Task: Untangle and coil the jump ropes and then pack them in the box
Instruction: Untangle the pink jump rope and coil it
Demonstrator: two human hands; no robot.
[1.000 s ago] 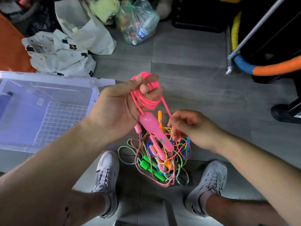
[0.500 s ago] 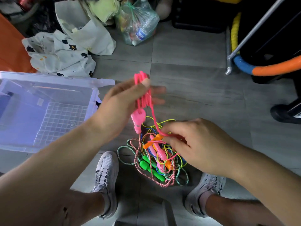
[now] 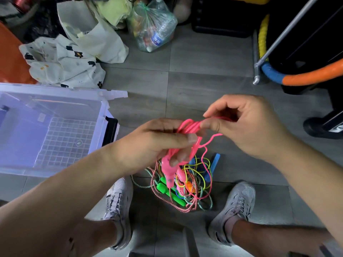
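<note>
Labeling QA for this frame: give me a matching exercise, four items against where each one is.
Items:
1 pink rope
2 green handles
3 clear box
4 bag of bottles

Places:
A on the floor between the shoes
B far floor, top of view
C gripped by left hand, pinched by right hand
D on the floor at the person's left

Pairs: 1-C; 2-A; 3-D; 4-B

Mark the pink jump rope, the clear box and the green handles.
pink jump rope (image 3: pixel 188 127): head view, on the bundled loops above its handle.
clear box (image 3: pixel 55 89): head view, on the far rim.
green handles (image 3: pixel 163 190): head view, on the left handle in the pile.
</note>
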